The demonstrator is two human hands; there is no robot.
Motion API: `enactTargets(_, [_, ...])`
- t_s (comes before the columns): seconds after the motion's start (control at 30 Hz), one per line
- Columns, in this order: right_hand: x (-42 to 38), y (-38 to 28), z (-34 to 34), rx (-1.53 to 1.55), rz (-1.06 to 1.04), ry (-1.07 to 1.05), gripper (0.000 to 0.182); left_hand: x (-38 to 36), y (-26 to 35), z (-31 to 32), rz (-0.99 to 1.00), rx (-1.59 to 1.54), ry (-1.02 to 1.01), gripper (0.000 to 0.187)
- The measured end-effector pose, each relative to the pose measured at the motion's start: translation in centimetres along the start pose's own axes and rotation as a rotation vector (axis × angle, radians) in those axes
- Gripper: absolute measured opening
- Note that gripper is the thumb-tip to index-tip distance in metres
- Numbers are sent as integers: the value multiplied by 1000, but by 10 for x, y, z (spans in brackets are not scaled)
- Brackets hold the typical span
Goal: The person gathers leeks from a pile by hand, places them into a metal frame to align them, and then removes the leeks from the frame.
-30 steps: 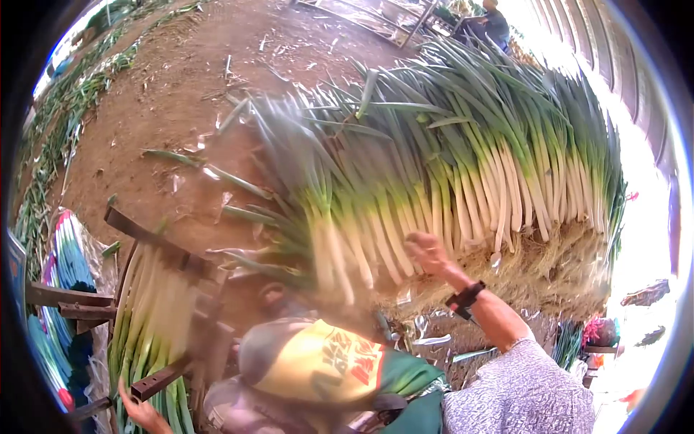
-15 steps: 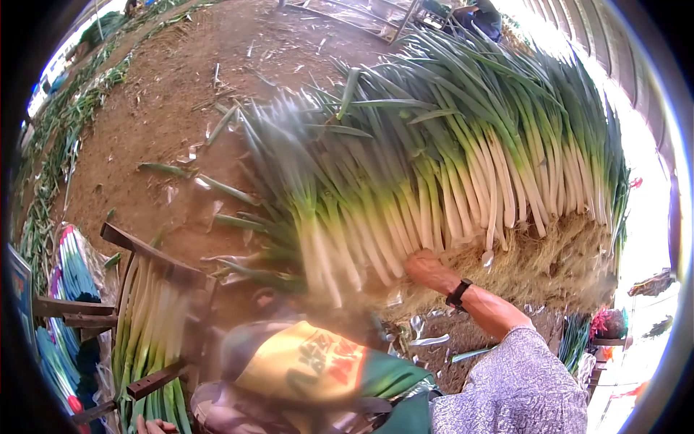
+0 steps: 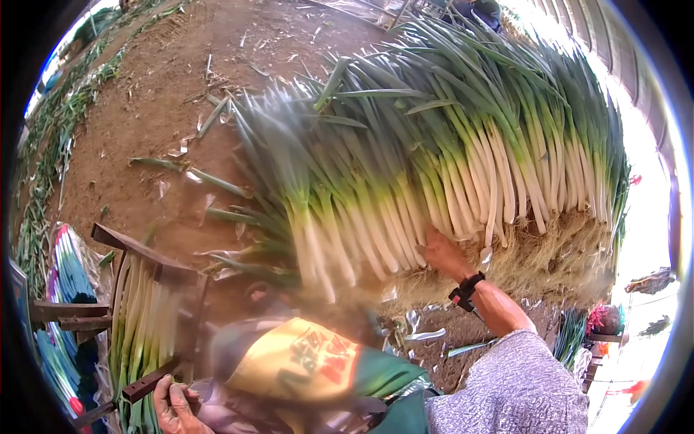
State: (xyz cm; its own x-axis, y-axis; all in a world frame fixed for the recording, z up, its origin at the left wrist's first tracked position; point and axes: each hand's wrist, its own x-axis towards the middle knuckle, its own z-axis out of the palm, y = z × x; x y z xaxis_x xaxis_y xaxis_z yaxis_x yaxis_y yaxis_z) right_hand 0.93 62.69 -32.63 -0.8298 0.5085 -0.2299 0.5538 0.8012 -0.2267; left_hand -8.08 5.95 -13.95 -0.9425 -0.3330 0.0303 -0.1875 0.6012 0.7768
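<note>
Large green onions (image 3: 394, 217) lie side by side in a thick pile, white ends toward me and green leaves pointing away. My right hand (image 3: 444, 257), with a dark band on the wrist, reaches among the white ends near the middle. Its fingers are closed around a stalk there, though their tips are partly hidden. At the lower left, my left hand (image 3: 176, 406) is beside the end of a metal bar, its fingers loosely curled and apart, with nothing visible in them. Just beyond it, more green onions (image 3: 144, 311) rest in a metal frame (image 3: 148, 253).
Roots (image 3: 557, 253) fringe the near side of the pile. Loose leaves (image 3: 220, 181) and scraps lie on the brown soil (image 3: 166, 101). Blue-green wrapping (image 3: 72, 275) is left of the frame. A yellow-and-green printed cloth (image 3: 303, 362) covers my lap. A person (image 3: 477, 11) is at the back.
My right hand has shifted slightly right and up along the white ends, and a gap has opened between stalks there. My left hand has risen from the lower edge to the metal bar.
</note>
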Motion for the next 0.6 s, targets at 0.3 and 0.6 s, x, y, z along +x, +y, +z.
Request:
enactTargets(0.3, [24, -13, 63, -136, 212, 44, 101, 1, -6, 7, 2, 16, -44, 21])
enactTargets(0.6, [18, -26, 74, 72, 274, 83, 104, 0, -11, 9, -62, -69, -63, 24])
